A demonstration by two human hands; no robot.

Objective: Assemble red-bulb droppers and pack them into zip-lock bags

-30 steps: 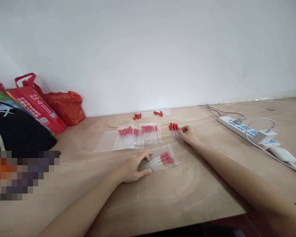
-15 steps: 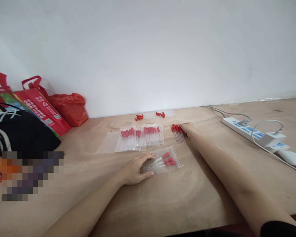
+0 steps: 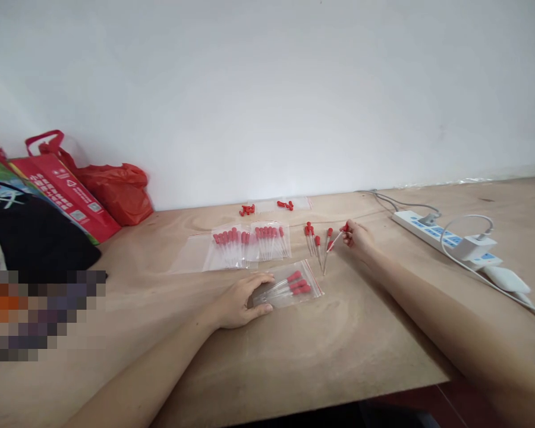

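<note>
My left hand (image 3: pixel 241 302) rests on the table with thumb and forefinger on opposite edges of a clear zip bag (image 3: pixel 279 302), holding its lower end. Inside that bag lie a few glass droppers with red rubber bulbs (image 3: pixel 295 276). My right hand (image 3: pixel 359 239) is closed in a pinch on the red bulb of one dropper (image 3: pixel 337 239), whose glass tube slants down to the left. Beside it several loose droppers (image 3: pixel 318 242) lie spread on the wood. Left of these, two filled bags (image 3: pixel 232 252) of droppers lie side by side, partly overlapping.
An empty-looking clear bag (image 3: pixel 185 255) lies at the left. Loose red bulbs (image 3: pixel 248 209) and another bag (image 3: pixel 301 204) are near the wall. A power strip (image 3: pixel 446 238) with plugs and cables stands right. Shopping bags (image 3: pixel 62 193) and a black bag (image 3: pixel 35 238) are left.
My right hand has moved slightly right, lifting one dropper by its bulb. The loose droppers, bunched before, are now spread apart. My left hand stays at the bag; the view has shifted slightly.
</note>
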